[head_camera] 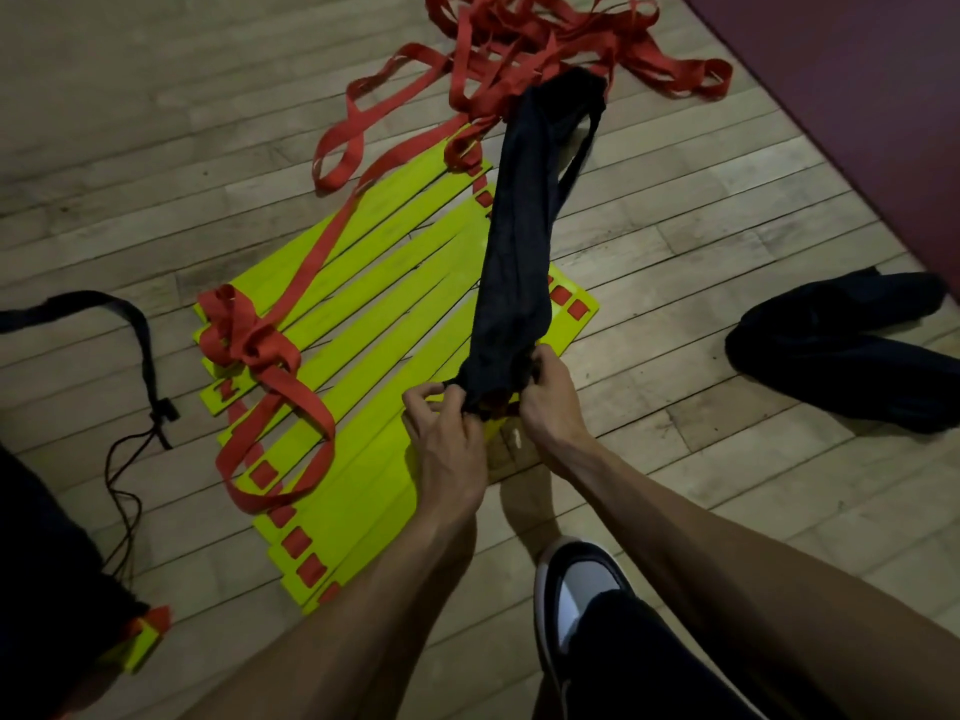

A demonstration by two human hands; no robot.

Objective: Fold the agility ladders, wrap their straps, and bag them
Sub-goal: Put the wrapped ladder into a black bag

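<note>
A long black bag (519, 241) stands tilted over the floor, stuffed full, with a bit of red and yellow showing at its near mouth. My left hand (447, 433) and my right hand (545, 397) both pinch the gathered mouth of this bag. Beneath it, yellow ladder rungs (363, 324) lie fanned out on the wooden floor. Red straps (260, 350) are bunched in a loose knot on their left side. More red straps (519, 39) lie tangled at the top.
At the left edge lies another black bag (47, 553) with a drawstring cord (130, 459), a yellow rung end (140, 644) poking out. A dark cloth (852, 345) lies at right. My shoe (576, 595) is near the bottom. A dark red mat (857, 96) fills the upper right.
</note>
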